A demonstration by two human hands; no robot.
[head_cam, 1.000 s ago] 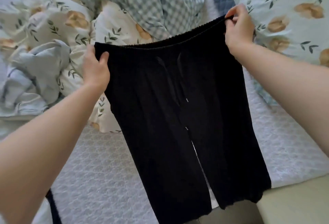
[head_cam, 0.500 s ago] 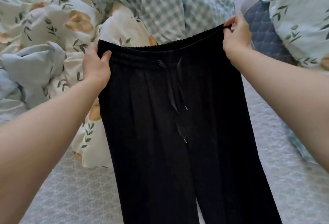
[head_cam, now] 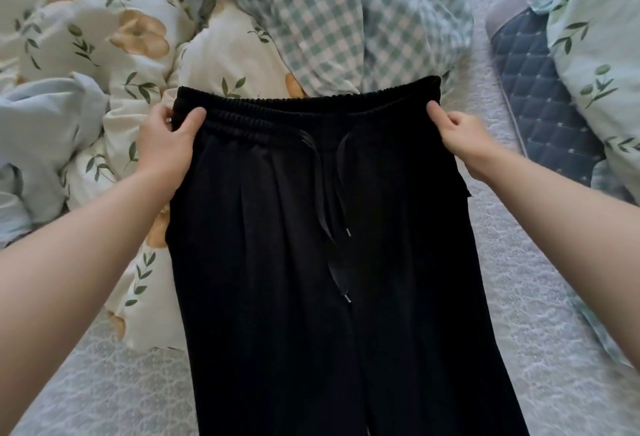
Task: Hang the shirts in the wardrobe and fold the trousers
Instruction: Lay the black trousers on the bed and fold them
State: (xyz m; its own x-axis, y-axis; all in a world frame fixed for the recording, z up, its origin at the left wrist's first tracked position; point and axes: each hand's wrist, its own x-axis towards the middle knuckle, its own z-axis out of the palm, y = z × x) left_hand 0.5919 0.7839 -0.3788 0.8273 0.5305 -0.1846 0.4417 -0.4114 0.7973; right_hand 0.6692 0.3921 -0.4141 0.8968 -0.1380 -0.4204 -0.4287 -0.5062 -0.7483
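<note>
Since a second ago: waistband [head_cam: 304, 108] has dropped and levelled. It was slanted, with the right side held high. Both hands are now lower and at the same height, and the legs run out of sight at the bottom of the view.

Left hand [head_cam: 166, 144]: grips the left corner of the waistband, thumb laid across the front, fingers tucked behind the edge.

Right hand [head_cam: 462, 139]: grips the right corner the same way, thumb on the front and fingers curled. It is a little blurred, so it is probably in motion.

Black trousers [head_cam: 277, 279]: front side up, stretched wide between the two grips. The top edge is at the foot of the bedding heap, and the body spreads down over the pale textured bed cover [head_cam: 526, 297]. My reading is that gripping both corners keeps the cloth taut so it goes down flat, ready for a lengthwise fold. I can't tell whether it already lies fully on the bed.

Drawstring [head_cam: 341, 186]: two loose ends trailing down the centre front.

Around it:
- A floral duvet [head_cam: 104, 37] is bunched to the left, and the trousers' left edge overlaps it.
- A green checked fabric [head_cam: 329, 27] is piled just behind the waistband.
- A pale blue garment [head_cam: 45, 124] lies crumpled at far left.
- A navy quilted cushion [head_cam: 540, 99] lies to the right, under a floral pillow [head_cam: 602, 47], well apart from the trousers.
</note>
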